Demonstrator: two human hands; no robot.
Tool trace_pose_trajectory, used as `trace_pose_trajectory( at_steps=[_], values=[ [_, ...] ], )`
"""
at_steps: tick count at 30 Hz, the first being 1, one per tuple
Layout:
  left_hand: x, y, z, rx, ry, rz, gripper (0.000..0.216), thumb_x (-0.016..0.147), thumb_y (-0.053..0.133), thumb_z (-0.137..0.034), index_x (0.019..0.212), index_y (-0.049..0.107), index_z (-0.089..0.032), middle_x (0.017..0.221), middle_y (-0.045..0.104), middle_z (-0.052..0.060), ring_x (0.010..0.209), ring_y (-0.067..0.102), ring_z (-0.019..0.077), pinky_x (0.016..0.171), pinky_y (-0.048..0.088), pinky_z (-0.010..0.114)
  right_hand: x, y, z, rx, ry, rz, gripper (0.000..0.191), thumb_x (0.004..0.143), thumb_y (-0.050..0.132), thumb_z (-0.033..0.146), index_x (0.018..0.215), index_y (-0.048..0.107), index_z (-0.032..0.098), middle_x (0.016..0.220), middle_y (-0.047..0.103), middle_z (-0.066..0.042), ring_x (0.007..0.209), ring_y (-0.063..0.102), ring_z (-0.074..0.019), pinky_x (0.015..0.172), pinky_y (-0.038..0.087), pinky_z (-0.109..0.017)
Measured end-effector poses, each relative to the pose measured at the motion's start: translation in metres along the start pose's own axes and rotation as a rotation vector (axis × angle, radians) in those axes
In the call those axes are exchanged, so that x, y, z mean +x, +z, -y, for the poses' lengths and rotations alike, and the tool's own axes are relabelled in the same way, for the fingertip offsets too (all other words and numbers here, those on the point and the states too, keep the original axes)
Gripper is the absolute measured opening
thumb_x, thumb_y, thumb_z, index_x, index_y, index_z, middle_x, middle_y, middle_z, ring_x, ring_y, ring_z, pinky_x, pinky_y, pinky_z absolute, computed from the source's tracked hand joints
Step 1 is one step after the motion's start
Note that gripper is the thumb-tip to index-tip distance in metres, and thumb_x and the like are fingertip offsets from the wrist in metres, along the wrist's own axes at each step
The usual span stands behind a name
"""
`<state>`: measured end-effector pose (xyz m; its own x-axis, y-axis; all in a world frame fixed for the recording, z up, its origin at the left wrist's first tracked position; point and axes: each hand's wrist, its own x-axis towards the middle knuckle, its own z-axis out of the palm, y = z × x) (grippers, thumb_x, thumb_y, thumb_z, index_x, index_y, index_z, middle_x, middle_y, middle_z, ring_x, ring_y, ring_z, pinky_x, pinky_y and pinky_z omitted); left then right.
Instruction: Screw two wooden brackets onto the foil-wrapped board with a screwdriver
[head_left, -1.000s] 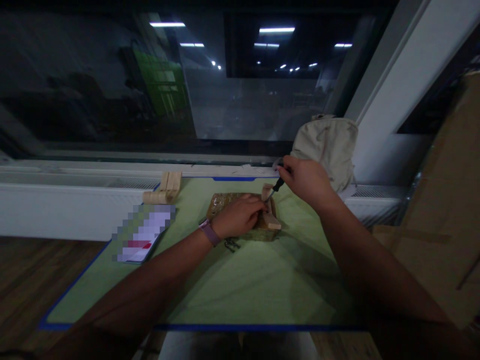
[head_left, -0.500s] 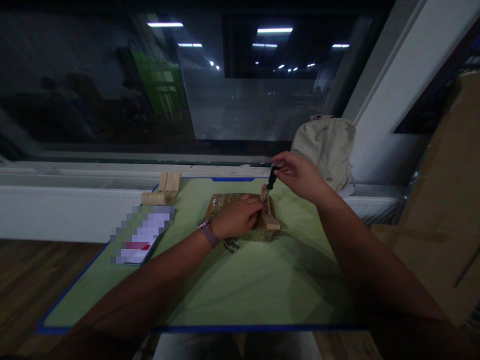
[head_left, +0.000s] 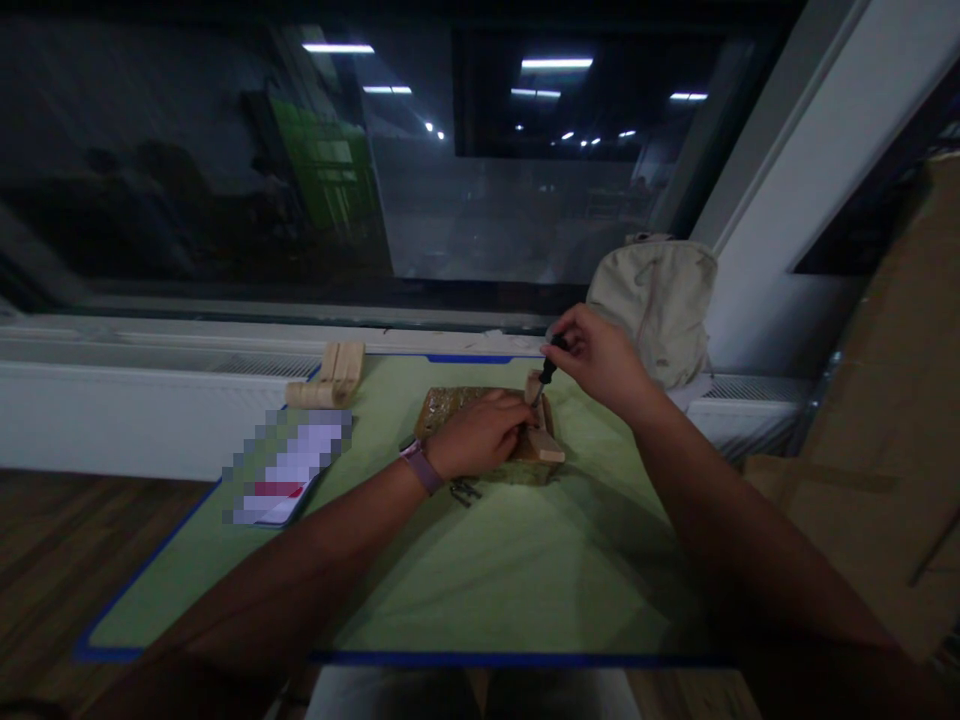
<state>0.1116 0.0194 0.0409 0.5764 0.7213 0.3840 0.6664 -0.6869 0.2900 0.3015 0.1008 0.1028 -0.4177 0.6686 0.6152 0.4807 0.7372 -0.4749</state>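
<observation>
My right hand pinches the black handle of a small screwdriver, whose tip points down into a light wooden piece. That piece stands on a brown flat board on the green mat. My left hand lies curled over the board and presses against the wooden piece, steadying it. A pink band circles my left wrist. A few small dark screws lie on the mat just in front of the left hand.
A second wooden part sits at the mat's far left corner, a blurred-out flat item near it. A beige bag rests on the sill by the window. Cardboard leans at the right.
My right hand's fingers shifted on the screwdriver handle: it stood more upright half a second ago and now leans again. My left hand stayed put.
</observation>
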Motion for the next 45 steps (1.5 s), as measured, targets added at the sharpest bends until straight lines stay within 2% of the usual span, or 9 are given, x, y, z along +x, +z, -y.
trace_pose_trajectory(
  at_steps=[6,14,17,21,24,28,35,40,45],
  values=[
    [-0.001,-0.001,0.001,0.014,0.009,-0.001,0.032,0.085,0.047,-0.007,0.110,0.063,-0.017,0.113,0.066,0.008,0.112,0.054,0.0231,0.103,0.045,0.041,0.001,-0.006,0.009,-0.274,-0.021,-0.001,0.017,0.081,0.074,0.034,0.083,0.064,0.020,0.071,0.066,-0.003,0.064,0.058,-0.0192,0.060,0.037,-0.029],
    [0.000,0.002,0.003,0.036,0.016,0.005,0.031,0.085,0.047,-0.007,0.109,0.064,-0.017,0.111,0.066,0.008,0.110,0.054,0.0230,0.102,0.045,0.038,0.000,-0.005,0.012,-0.303,-0.130,0.294,0.020,0.093,0.049,0.017,0.083,0.066,0.017,0.086,0.069,-0.009,0.083,0.063,-0.0230,0.075,0.043,-0.033],
    [-0.001,0.002,0.003,0.038,0.014,0.010,0.031,0.084,0.047,-0.007,0.109,0.064,-0.016,0.110,0.066,0.008,0.110,0.054,0.0235,0.101,0.045,0.038,-0.001,-0.006,0.006,-0.269,-0.191,0.266,0.014,0.087,0.049,0.013,0.092,0.062,0.016,0.093,0.063,-0.011,0.089,0.060,-0.0240,0.079,0.045,-0.034],
    [-0.001,0.000,0.002,0.031,0.013,0.017,0.030,0.085,0.046,-0.007,0.107,0.063,-0.016,0.109,0.066,0.009,0.111,0.054,0.0232,0.103,0.045,0.038,-0.002,-0.018,-0.001,-0.193,-0.230,0.346,0.030,0.072,0.054,0.004,0.098,0.055,0.020,0.100,0.059,-0.009,0.094,0.057,-0.0240,0.080,0.046,-0.034],
    [0.000,0.000,0.002,0.028,0.011,0.010,0.031,0.084,0.046,-0.006,0.108,0.063,-0.017,0.110,0.066,0.008,0.112,0.054,0.0230,0.102,0.045,0.039,-0.003,-0.024,0.001,-0.151,-0.179,0.391,0.032,0.075,0.053,0.003,0.101,0.055,0.021,0.100,0.061,-0.007,0.091,0.058,-0.0223,0.078,0.046,-0.032],
    [0.001,0.000,0.001,0.035,0.011,0.017,0.030,0.083,0.046,-0.006,0.106,0.063,-0.017,0.109,0.066,0.008,0.108,0.055,0.0232,0.101,0.046,0.039,-0.003,-0.021,0.011,-0.154,-0.133,0.336,0.029,0.082,0.062,0.012,0.110,0.058,0.020,0.095,0.066,-0.006,0.083,0.062,-0.0210,0.073,0.044,-0.030],
    [-0.001,0.001,0.002,0.035,0.018,0.004,0.030,0.085,0.047,-0.006,0.108,0.063,-0.017,0.110,0.066,0.007,0.109,0.054,0.0233,0.101,0.046,0.040,-0.002,-0.003,0.017,-0.412,0.013,0.197,0.021,0.087,0.070,0.035,0.097,0.066,0.017,0.073,0.068,-0.006,0.066,0.061,-0.0211,0.059,0.035,-0.028],
    [0.000,-0.001,0.000,0.038,0.011,0.019,0.028,0.086,0.047,-0.008,0.107,0.063,-0.016,0.109,0.066,0.008,0.109,0.054,0.0234,0.100,0.046,0.039,-0.006,0.005,0.023,-0.633,0.040,0.130,0.041,0.096,0.050,0.054,0.093,0.067,0.017,0.073,0.068,-0.012,0.067,0.061,-0.0262,0.056,0.029,-0.031],
    [0.000,-0.001,0.000,0.046,0.014,0.021,0.024,0.089,0.050,-0.012,0.109,0.063,-0.016,0.108,0.067,0.008,0.108,0.055,0.0234,0.100,0.046,0.039,-0.005,0.003,0.020,-0.578,0.033,0.142,0.039,0.102,0.032,0.039,0.095,0.063,0.016,0.074,0.066,-0.012,0.066,0.059,-0.0257,0.058,0.031,-0.033]
  ],
)
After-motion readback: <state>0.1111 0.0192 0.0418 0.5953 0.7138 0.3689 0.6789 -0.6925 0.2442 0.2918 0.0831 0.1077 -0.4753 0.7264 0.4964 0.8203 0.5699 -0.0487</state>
